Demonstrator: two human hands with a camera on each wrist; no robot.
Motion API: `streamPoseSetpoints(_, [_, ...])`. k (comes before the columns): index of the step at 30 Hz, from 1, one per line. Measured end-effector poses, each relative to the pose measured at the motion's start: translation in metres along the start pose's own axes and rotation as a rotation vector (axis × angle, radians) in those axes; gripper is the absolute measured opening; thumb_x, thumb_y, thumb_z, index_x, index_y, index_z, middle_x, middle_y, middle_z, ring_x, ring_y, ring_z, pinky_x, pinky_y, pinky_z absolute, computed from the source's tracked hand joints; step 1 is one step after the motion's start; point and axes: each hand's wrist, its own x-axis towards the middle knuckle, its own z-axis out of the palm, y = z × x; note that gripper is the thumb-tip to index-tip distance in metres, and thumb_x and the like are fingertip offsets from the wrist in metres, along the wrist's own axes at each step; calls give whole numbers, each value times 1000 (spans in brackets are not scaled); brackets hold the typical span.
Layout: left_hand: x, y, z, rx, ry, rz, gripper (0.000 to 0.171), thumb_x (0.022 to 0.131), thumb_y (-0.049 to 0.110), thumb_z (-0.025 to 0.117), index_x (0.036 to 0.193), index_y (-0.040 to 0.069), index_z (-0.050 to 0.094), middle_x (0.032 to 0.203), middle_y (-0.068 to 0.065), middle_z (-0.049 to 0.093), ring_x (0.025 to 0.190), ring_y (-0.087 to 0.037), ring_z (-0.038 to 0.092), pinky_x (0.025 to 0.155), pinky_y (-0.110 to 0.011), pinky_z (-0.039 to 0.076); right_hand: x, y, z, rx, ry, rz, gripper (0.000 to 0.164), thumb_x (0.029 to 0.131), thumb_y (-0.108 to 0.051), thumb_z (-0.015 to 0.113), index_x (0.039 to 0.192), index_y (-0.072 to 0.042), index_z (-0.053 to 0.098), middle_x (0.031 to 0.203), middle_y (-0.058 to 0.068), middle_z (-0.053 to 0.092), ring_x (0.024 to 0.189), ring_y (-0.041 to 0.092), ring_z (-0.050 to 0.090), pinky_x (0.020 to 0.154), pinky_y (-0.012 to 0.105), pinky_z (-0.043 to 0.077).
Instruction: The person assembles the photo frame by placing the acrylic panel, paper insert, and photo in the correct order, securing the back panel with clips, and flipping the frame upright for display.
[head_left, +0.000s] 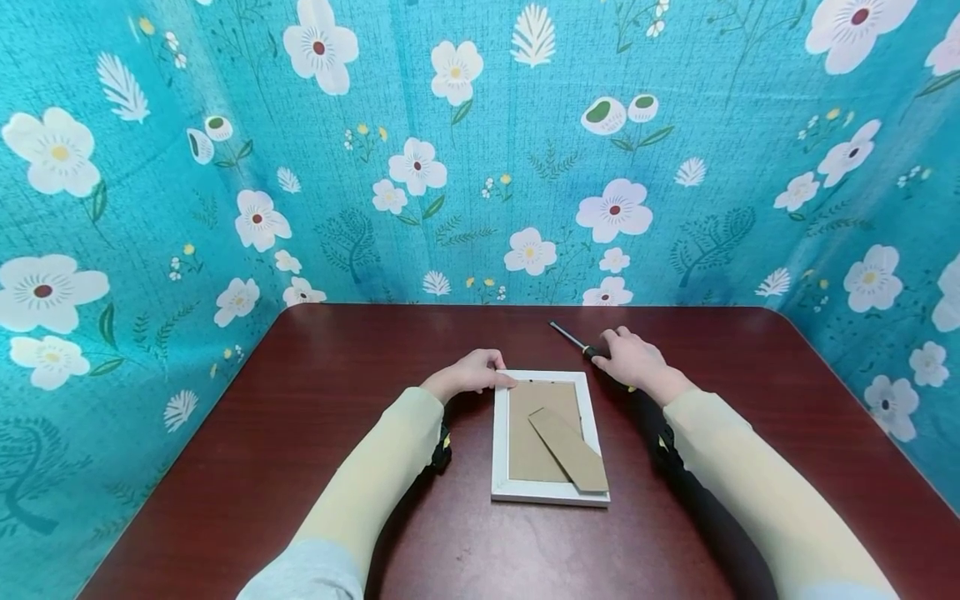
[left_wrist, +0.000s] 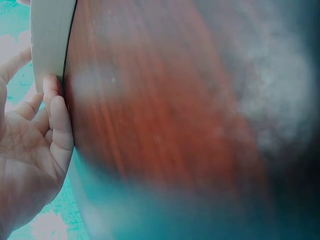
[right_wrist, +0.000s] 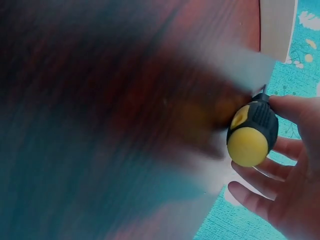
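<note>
A white picture frame (head_left: 501, 442) lies back side up on the dark red table, its brown backing board (head_left: 528, 450) and slanted cardboard stand (head_left: 572, 454) showing. My left hand (head_left: 474, 372) holds the frame's upper left corner, thumb on top of the rim and the fingers along the outer edge. To the right of the frame, my right hand (head_left: 636, 361) grips a screwdriver (head_left: 591, 352) by its black and yellow handle. The flat shaft points away to the upper left. From the right wrist, the handle's rounded yellow end (right_wrist: 247, 146) faces the camera, with thumb and fingers around one side.
The glossy dark red tabletop (head_left: 360, 367) has rounded far corners. A turquoise curtain (head_left: 480, 150) with white flowers hangs behind the table and along both sides. Black straps (head_left: 442, 450) sit around the wrists over pale sleeves.
</note>
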Motion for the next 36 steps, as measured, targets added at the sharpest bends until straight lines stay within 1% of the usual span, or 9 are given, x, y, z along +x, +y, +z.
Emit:
streamPoseSetpoints(4, [0, -1, -1, -10, -11, 1, 28, 87, 30, 73, 86, 10, 53, 72, -3, 55, 56, -14, 46, 52, -26, 43, 2, -2, 1, -4, -7, 3, 48, 95, -25, 62, 129, 7, 50, 115, 26, 53, 93, 33, 56, 77, 51, 50])
streamPoseSetpoints(10, [0, 0, -2, -21, -14, -1, 28, 87, 29, 73, 86, 9, 53, 71, -3, 54, 55, -14, 46, 51, -26, 42, 4, -5, 2, -17, -5, -19, 36, 93, -23, 64, 117, 4, 59, 99, 16, 59, 83, 27, 56, 72, 47, 50])
streamPoseSetpoints(13, [0, -1, -2, -17, -9, -3, 28, 87, 29, 73, 85, 10, 54, 70, -3, 54, 55, -14, 46, 51, -25, 42, 5, -5, 3, -26, -10, -19, 33, 93, -23, 65, 113, 2, 60, 95, 14, 60, 81, 26, 55, 70, 46, 49])
streamPoseSetpoints(18, [1, -2, 0, -17, -4, -7, 27, 87, 29, 74, 85, 10, 54, 70, -2, 54, 55, -14, 46, 50, -25, 42, 6, -6, 3, -38, -22, -21, 31, 93, -23, 66, 112, 1, 62, 94, 12, 63, 80, 25, 56, 69, 45, 48])
streamPoseSetpoints(22, [1, -1, 0, -23, -2, -7, 27, 87, 29, 74, 86, 10, 54, 71, -3, 55, 56, -14, 46, 51, -25, 42, 7, -5, 3, -46, -10, -26, 29, 92, -22, 66, 111, 1, 63, 94, 13, 64, 78, 25, 56, 67, 44, 48])
streamPoseSetpoints(26, [0, 0, 0, -30, -2, -12, 27, 87, 29, 74, 86, 10, 54, 72, -3, 55, 57, -15, 46, 51, -26, 42, 7, -5, 4, -46, -1, -26, 27, 92, -20, 65, 110, 1, 63, 92, 13, 64, 75, 25, 55, 64, 42, 48])
streamPoseSetpoints(33, [0, 0, 1, -27, -1, -13, 27, 87, 30, 74, 85, 10, 54, 72, -3, 55, 57, -16, 46, 52, -26, 43, 5, -3, 5, -53, 6, -30, 26, 91, -16, 62, 108, 3, 61, 91, 15, 62, 74, 26, 54, 67, 44, 49])
streamPoseSetpoints(36, [0, -1, 1, -31, -1, -11, 27, 87, 29, 74, 85, 10, 55, 72, -3, 55, 56, -16, 46, 51, -26, 42, 1, -1, 4, -46, 5, -24, 24, 91, -16, 62, 105, 4, 60, 87, 14, 61, 72, 27, 53, 66, 43, 49])
